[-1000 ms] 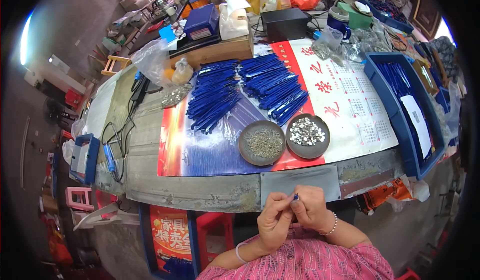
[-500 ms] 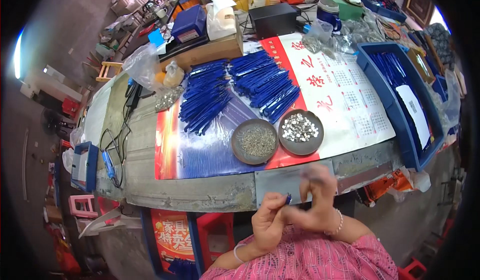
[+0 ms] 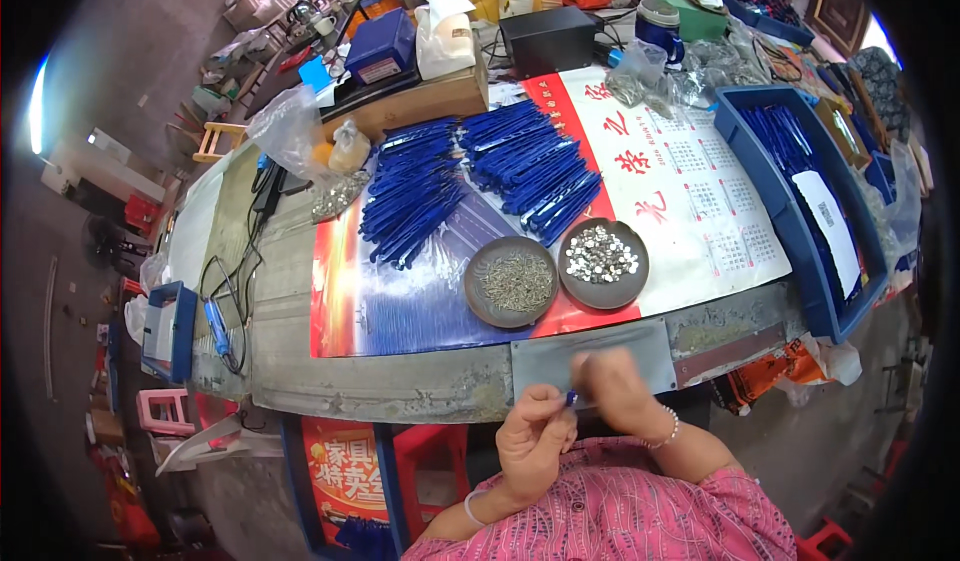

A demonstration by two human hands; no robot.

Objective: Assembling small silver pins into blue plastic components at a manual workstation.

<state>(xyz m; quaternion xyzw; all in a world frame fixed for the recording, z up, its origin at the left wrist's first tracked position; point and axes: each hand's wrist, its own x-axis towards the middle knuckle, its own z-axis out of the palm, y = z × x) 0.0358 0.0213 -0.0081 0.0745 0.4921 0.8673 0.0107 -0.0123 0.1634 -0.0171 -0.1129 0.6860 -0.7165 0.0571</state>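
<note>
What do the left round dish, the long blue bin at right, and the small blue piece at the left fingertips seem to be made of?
Left dish: perhaps clay or metal; matt, grey-brown. Blue bin: probably plastic; low sheen, evenly coloured walls. Blue piece: too small to tell.

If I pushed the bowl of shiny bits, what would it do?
The bowl would probably slide rather than roll, since it sits flat on the smooth-looking poster. It looks wide and shallow, so it likely wouldn't tip easily. The shiny bits lie loose in a heap, so a hard shove might scatter some.
</note>
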